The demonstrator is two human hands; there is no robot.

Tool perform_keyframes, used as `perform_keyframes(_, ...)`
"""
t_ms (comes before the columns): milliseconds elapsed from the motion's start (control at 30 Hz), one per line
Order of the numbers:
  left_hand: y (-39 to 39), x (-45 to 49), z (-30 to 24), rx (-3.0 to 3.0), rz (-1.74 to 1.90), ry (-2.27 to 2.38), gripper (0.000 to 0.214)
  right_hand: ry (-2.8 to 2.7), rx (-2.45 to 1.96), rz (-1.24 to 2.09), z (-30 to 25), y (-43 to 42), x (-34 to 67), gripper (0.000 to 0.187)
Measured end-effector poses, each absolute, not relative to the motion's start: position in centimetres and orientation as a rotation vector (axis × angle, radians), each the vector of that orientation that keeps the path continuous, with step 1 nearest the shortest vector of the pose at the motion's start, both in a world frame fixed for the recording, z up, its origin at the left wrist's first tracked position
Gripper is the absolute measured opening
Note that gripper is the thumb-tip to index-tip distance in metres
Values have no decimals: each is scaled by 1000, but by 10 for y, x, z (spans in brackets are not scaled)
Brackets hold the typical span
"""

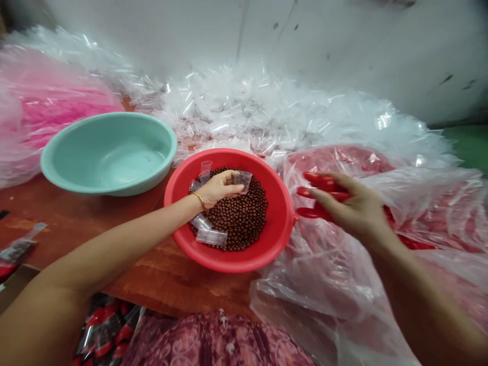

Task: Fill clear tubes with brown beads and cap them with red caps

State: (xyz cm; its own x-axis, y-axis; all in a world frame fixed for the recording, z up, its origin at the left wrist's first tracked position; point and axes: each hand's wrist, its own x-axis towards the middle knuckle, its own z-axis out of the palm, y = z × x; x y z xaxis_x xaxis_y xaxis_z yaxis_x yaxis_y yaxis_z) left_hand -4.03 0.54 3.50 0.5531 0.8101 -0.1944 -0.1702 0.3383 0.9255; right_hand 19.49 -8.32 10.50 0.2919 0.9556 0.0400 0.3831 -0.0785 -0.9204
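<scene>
Currently, a clear plastic tube (244,180) is pinched by the left hand (217,191) over brown beads (244,218) in the red basin (229,262); to the right, red plastic pieces (308,212) are held by the half-curled right hand (356,206).

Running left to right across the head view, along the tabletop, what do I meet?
Clear tube with dark contents → teal basin → red basin of small brown balls → right hand, with blurred red pieces at its fingers.
</scene>
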Motion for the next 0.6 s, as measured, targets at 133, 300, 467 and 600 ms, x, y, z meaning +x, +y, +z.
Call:
perform_keyframes(133,8,-48,37,1021,860,667,38,-1870,-1683,832,71,-43,150,33)
perform_keyframes(300,17,-52,39,1098,924,706,38,-2710,-1980,150,42,-16,125,34)
perform_keyframes(467,19,-52,40,1204,897,722,29,-2818,-1847,5,42,-17,127,44)
perform_keyframes(600,16,-50,42,1216,852,723,24,-2346,-1868,338,48,-19,138,47)
